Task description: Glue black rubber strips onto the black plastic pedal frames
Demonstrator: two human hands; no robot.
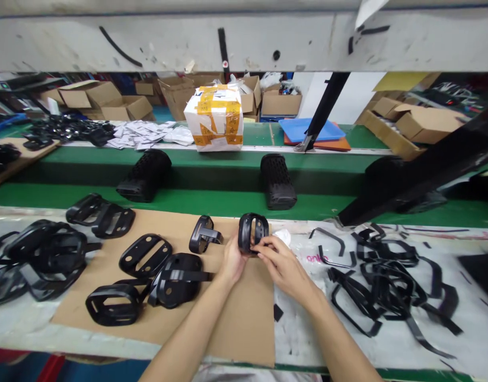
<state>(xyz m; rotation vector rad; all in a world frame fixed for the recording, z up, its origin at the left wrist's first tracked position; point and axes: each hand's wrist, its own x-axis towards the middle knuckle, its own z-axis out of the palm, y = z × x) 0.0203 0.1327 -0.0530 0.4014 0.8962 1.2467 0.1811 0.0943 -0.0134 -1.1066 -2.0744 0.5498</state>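
Note:
Over the back edge of a brown cardboard sheet (244, 329), a black oval plastic frame (246, 228) is held up between my two hands. My left hand (233, 260) grips its lower left side. The fingers of my right hand (277, 260) pinch at its lower right edge; whether a small piece lies between them cannot be made out. Just left of my hands stands a similar small black frame (202, 233) with a strap. More black oval frames (146, 254) lie on the cardboard, one with a strap (183, 276) across it.
Black bent strips (391, 281) are piled on the right. Several black frames (48, 260) are heaped at the left. Two black perforated housings (279, 180) rest on the green surface behind. A slanted black post (403, 170) rises at right, and a taped white box (215, 118) stands farther back.

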